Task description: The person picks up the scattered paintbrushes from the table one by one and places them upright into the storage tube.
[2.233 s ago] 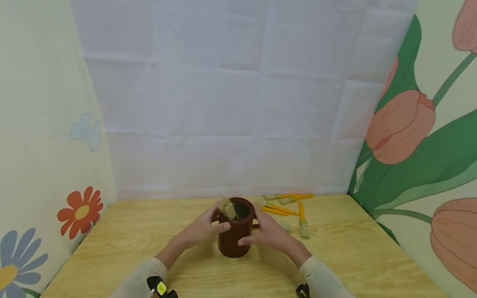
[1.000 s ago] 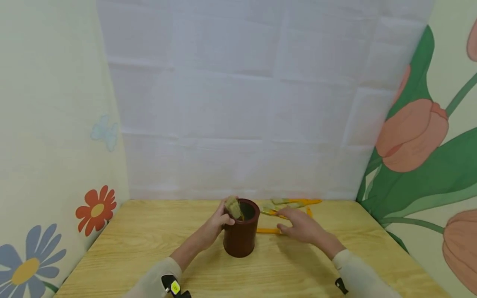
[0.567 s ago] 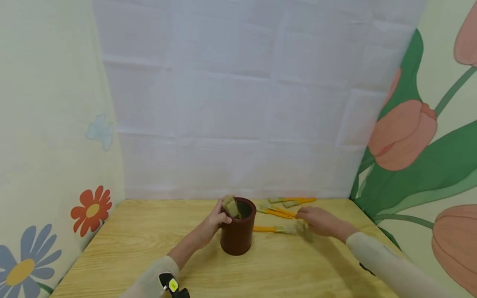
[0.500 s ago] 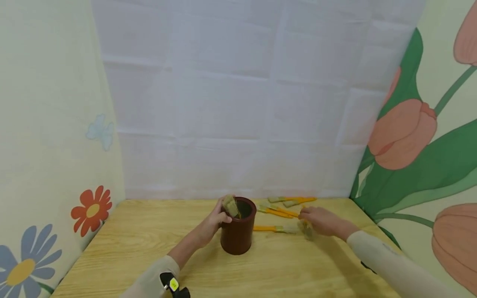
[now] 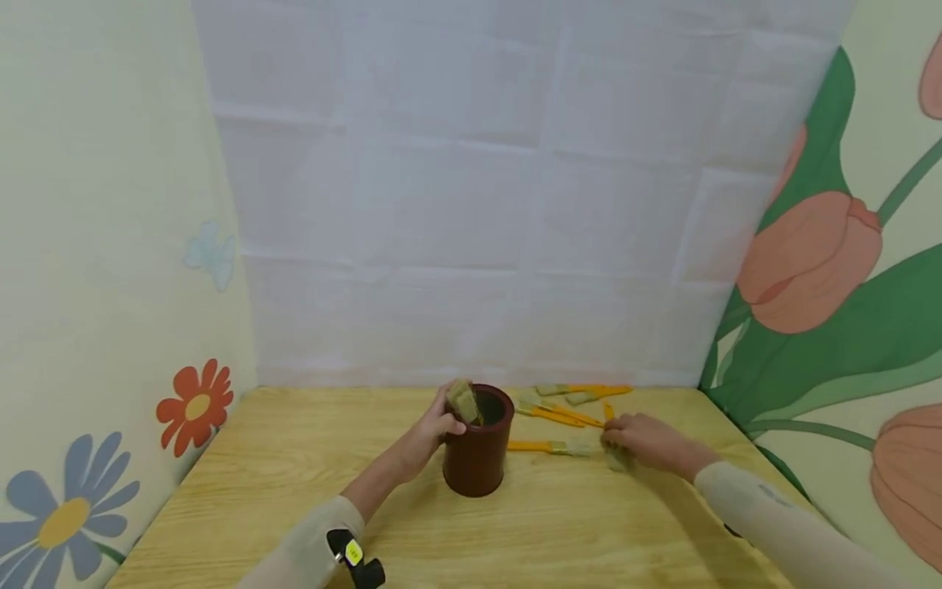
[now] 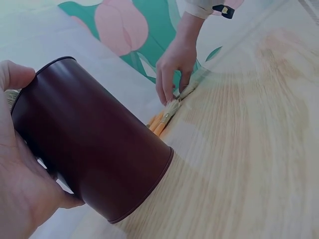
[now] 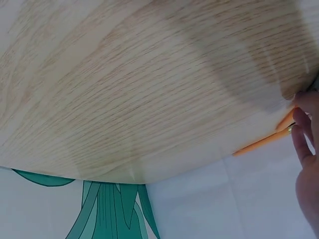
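Observation:
A dark red-brown cylindrical pot (image 5: 474, 465) stands on the table in the head view. My left hand (image 5: 425, 438) grips its left side, thumb at the rim; the left wrist view shows the pot's smooth wall (image 6: 94, 134) up close. One paintbrush (image 5: 464, 402) leans inside the pot with its bristles up, the handle hidden within. Over to the right, my right hand (image 5: 651, 442) pinches another paintbrush (image 5: 608, 411) low at the table. That brush's orange handle points away, and the fingers cover its middle. In the right wrist view the right hand (image 7: 306, 132) shows only at the edge.
Between pot and right hand, a paintbrush (image 5: 533, 447) lies sideways, partly behind the pot. Farther back lie several more orange-handled paintbrushes (image 5: 555, 415), some crossing. A white cloth (image 5: 471, 327) hangs along the table's (image 5: 324, 458) back edge, with flowered panels (image 5: 809, 270) at both sides.
The right hand has left the pot and moved right, over the loose brushes, to the rightmost paintbrush, now pinching it. The left hand keeps hold of the pot, which stays in place.

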`<state>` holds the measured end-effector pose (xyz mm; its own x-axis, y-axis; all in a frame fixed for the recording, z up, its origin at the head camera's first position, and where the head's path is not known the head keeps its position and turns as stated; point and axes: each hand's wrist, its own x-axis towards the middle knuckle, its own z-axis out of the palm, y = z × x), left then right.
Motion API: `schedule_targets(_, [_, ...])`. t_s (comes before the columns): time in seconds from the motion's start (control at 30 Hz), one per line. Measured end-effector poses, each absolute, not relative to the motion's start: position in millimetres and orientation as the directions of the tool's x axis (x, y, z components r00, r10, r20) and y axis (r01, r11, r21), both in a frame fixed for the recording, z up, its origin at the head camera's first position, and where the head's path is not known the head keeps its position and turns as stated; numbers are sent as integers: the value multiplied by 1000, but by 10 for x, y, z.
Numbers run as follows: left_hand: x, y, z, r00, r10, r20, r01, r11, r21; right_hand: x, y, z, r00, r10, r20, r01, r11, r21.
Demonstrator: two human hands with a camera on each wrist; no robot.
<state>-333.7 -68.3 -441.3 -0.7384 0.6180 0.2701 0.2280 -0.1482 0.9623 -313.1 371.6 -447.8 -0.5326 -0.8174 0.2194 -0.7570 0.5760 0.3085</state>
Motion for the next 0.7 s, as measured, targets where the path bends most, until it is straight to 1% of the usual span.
schedule_targets(0.13, [-3348, -681, -4426, -738, 620, 267, 228, -144, 963, -3134, 3711, -4478, -531, -823, 202, -758, 568, 321])
schedule_targets(0.3, [-3333, -680, -4426, -738, 619, 267, 228, -144, 963, -3116, 3726, -4482, -512, -835, 201, -781, 550, 296])
schedule_targets(0.43, [-3333, -674, -4431, -731, 626, 270, 235, -141, 962, -3083, 3756, -4486, -510, -835, 207, -773, 551, 315])
schedule_targets(0.57, [-3340, -682, -4440, -732, 623, 277, 244, -140, 960, -3061, 3752, -4437, -538, -810, 233, -755, 586, 293])
schedule_targets(0.7, [-3340, -704, -4439, -738, 614, 280, 247, -141, 959, -3048, 3717, -4341, -594, -764, 252, -732, 643, 225])
